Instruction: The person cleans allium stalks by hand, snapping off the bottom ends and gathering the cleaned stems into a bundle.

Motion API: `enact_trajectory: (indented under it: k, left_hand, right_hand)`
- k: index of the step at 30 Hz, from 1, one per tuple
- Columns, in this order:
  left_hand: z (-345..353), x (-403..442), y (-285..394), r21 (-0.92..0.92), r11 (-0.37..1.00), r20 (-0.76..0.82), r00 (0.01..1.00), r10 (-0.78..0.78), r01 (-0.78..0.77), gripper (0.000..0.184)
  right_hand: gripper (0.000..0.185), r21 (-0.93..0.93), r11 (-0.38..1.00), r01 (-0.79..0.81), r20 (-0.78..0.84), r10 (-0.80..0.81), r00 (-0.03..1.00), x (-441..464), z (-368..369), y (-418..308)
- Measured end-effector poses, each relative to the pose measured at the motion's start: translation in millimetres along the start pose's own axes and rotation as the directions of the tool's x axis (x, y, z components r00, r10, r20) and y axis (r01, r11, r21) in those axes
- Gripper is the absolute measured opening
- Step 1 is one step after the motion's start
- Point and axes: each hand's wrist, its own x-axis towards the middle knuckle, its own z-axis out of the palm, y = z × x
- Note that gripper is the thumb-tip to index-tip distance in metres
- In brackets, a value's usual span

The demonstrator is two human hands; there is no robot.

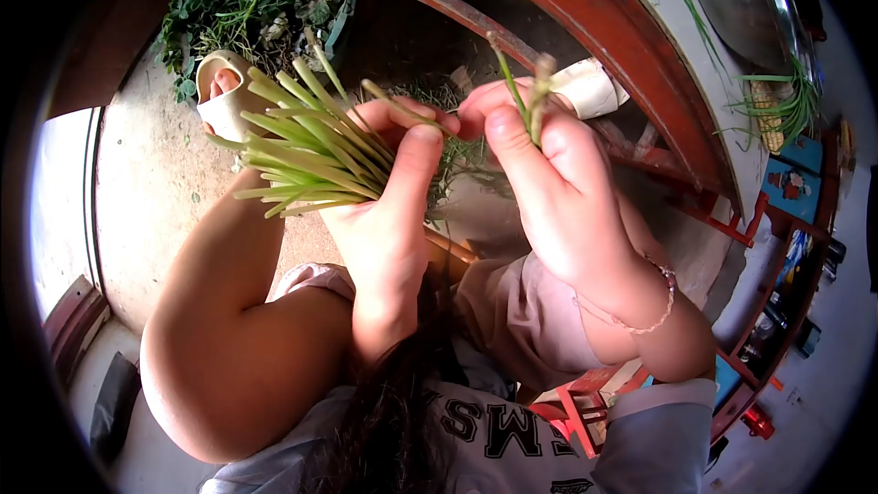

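Note:
My left hand [384, 220] is closed around a thick bunch of chives [311, 142], their pale green stalk ends fanning out to the left. Between its thumb and forefinger lies a single stalk [395, 101] that points toward the other hand. My right hand [562, 178] is beside it, thumb and fingers pinched on a few thin chive stalks [514, 82] that stick up. The fingertips of both hands nearly meet above my lap. What the right fingers hold lower down is hidden.
A heap of leafy greens and scraps [265, 9] lies on the floor ahead, near my sandal [224, 105]. At the right, a red-edged table [658, 64] carries a metal basin [736, 0], loose chives [796, 96] and a corn cob [768, 119]. A red shelf [777, 302] stands beyond.

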Motion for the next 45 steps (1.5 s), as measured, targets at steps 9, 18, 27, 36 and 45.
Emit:
enact_trajectory:
  k: [9,18,27,36,45]
  left_hand:
    - [0.1,-3.4,10.9,0.08,0.994,-0.033,0.996,-0.077,0.079,0.014]
    - [2.8,-5.7,13.6,0.087,0.991,-0.031,0.995,-0.1,0.102,0.014]
    - [2.9,-5.6,14.9,0.319,0.943,-0.039,0.995,-0.089,0.096,0.011]
    - [3.2,-5.0,14.8,0.188,0.97,-0.056,0.987,-0.147,0.156,0.011]
    - [1.7,-8.1,16.8,0.386,0.916,-0.027,0.994,-0.108,0.11,0.015]
  right_hand:
    - [0.021,0.189,0.982,-0.026,0.105,0.006,0.995,4.6,-15.0,-13.3]
    - [0.008,0.025,0.995,0.098,0.13,-0.1,0.986,7.8,-11.9,-13.0]
    - [0.007,0.076,0.996,0.056,0.048,-0.06,0.997,16.7,-25.0,-12.5]
    - [0.005,-0.114,0.977,0.178,0.048,-0.173,0.984,9.5,-12.9,-14.6]
    - [0.008,-0.279,0.914,0.296,-0.081,-0.329,0.941,15.2,-14.3,-12.0]
